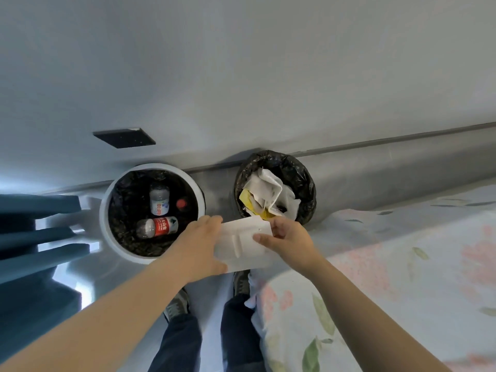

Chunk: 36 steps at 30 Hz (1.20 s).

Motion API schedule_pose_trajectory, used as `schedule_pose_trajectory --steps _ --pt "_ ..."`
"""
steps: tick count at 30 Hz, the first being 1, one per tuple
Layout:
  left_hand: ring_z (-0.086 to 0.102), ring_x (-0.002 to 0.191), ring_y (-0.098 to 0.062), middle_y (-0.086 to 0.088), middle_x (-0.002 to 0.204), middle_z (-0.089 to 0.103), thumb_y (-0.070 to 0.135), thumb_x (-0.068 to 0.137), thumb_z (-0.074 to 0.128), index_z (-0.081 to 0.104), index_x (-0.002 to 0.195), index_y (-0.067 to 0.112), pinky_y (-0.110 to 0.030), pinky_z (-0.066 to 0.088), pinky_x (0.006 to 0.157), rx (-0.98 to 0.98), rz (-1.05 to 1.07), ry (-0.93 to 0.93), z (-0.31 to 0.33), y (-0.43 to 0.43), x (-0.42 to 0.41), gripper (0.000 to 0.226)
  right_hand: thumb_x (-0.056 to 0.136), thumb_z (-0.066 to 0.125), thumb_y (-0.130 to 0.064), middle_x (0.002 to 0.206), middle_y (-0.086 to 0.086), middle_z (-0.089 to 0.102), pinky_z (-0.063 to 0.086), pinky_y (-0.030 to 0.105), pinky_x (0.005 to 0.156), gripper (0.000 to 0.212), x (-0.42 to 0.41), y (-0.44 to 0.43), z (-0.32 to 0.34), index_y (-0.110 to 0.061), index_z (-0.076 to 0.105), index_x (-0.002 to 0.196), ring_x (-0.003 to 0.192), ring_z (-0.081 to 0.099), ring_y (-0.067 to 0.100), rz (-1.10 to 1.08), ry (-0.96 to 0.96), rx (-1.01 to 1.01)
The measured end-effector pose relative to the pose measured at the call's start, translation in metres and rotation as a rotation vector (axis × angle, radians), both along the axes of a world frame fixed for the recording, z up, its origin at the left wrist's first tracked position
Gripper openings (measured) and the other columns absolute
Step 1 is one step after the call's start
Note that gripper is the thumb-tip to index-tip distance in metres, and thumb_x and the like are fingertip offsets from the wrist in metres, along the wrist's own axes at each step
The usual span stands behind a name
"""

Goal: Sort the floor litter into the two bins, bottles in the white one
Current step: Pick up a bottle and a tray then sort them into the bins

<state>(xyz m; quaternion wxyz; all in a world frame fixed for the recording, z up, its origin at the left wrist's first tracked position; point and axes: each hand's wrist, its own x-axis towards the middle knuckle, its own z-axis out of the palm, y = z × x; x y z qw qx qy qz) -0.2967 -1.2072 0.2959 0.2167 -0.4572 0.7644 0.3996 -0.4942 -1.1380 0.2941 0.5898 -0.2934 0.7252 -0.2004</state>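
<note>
Room: grey wall [241,76], flowered bedsheet [402,264] cut off at right.
Litter: creased white sheet [241,245], held between both hands.
Left hand [201,245]: grips the sheet's left edge, fingertips hidden behind it.
Right hand [287,237]: thumb and curled fingers pinch the right edge.
White bin [103,218]: just beyond the left fingers; bottles [158,226] inside, one showing only its red cap.
Black bin [306,178]: just beyond the right fingers, holding crumpled paper [265,189].

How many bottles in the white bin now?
2 for sure: blue-labelled bottle at the back, red-labelled bottle lying in front. The red cap beside them may belong to a third.
</note>
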Motion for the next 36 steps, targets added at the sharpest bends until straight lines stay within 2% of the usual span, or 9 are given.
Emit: schedule_pose_trajectory --steps 2,4,7,9,13,18,25,31,36 --pt "0.048 0.109 -0.023 -0.001 0.12 0.043 0.041 0.067 0.075 0.037 0.127 0.016 -0.032 0.046 0.087 0.004 0.043 -0.022 -0.004 -0.002 -0.003 0.075 0.083 0.075 -0.024 0.085 0.003 0.071 0.055 0.035 0.071 0.016 -0.016 0.001 -0.008 -0.015 0.064 0.089 0.078 0.066 0.022 -0.055 0.097 0.005" --pt "0.049 0.108 -0.023 -0.003 0.12 0.045 0.039 0.073 0.072 0.039 0.125 0.016 -0.034 0.047 0.088 0.024 0.064 -0.048 -0.008 -0.003 -0.004 0.066 0.085 0.072 -0.026 0.077 -0.001 0.063 0.047 0.027 0.061 0.016 -0.032 0.001 -0.016 -0.019 0.059 0.082 0.069 0.058 0.015 -0.069 0.261 -0.004" --pt "0.054 0.106 -0.02 -0.003 0.122 0.05 0.039 0.081 0.067 0.041 0.129 0.017 -0.035 0.048 0.09 0.063 0.088 -0.076 -0.014 -0.003 -0.006 0.06 0.087 0.067 -0.026 0.072 0.0 0.052 0.038 0.027 0.057 0.02 -0.049 -0.003 -0.027 -0.011 0.055 0.087 0.065 0.047 0.014 -0.072 0.467 -0.011" --pt "0.056 0.104 -0.019 -0.002 0.121 0.053 0.039 0.085 0.064 0.042 0.132 0.017 -0.034 0.049 0.09 0.074 0.099 -0.095 -0.018 -0.004 -0.006 0.056 0.089 0.063 -0.025 0.071 -0.005 0.048 0.036 0.027 0.055 0.016 -0.056 -0.009 -0.036 -0.013 0.052 0.091 0.066 0.047 0.015 -0.023 0.563 0.003" --pt "0.057 0.106 -0.018 -0.002 0.124 0.054 0.036 0.089 0.06 0.042 0.136 0.016 -0.031 0.048 0.091 0.073 0.11 -0.12 -0.027 -0.003 -0.009 0.054 0.093 0.058 -0.025 0.097 0.001 0.06 0.042 0.029 0.063 0.02 -0.058 -0.025 -0.056 -0.014 0.054 0.109 0.078 0.055 0.019 0.171 0.751 0.033" --pt "0.056 0.11 -0.019 -0.003 0.127 0.053 0.035 0.09 0.059 0.042 0.138 0.016 -0.03 0.047 0.092 0.069 0.105 -0.133 -0.033 -0.003 -0.007 0.054 0.092 0.054 -0.016 0.121 0.009 0.056 0.044 0.032 0.069 0.034 -0.048 -0.037 -0.072 -0.012 0.052 0.125 0.101 0.06 0.028 0.417 0.748 0.102" --pt "0.056 0.106 -0.019 -0.002 0.123 0.054 0.034 0.091 0.056 0.043 0.133 0.017 -0.031 0.048 0.09 0.055 0.09 -0.131 -0.021 -0.009 -0.003 0.047 0.092 0.052 -0.017 0.123 0.007 0.054 0.044 0.033 0.074 0.03 -0.038 -0.03 -0.056 -0.012 0.051 0.122 0.107 0.056 0.028 0.578 0.788 0.131" --pt "0.056 0.105 -0.02 -0.002 0.12 0.054 0.034 0.091 0.056 0.046 0.128 0.018 -0.031 0.048 0.089 0.031 0.097 -0.112 0.001 -0.01 0.006 0.042 0.09 0.052 -0.015 0.118 0.007 0.057 0.044 0.033 0.072 0.033 -0.036 -0.018 -0.023 -0.013 0.052 0.123 0.105 0.055 0.029 0.693 0.811 0.084" --pt "0.055 0.102 -0.022 -0.002 0.115 0.055 0.032 0.09 0.056 0.048 0.123 0.016 -0.033 0.048 0.087 0.02 0.08 -0.087 0.048 -0.007 0.026 0.037 0.092 0.052 -0.021 0.118 0.005 0.057 0.05 0.035 0.077 0.034 -0.012 -0.014 0.041 -0.015 0.052 0.125 0.106 0.056 0.028 0.765 0.788 0.003"
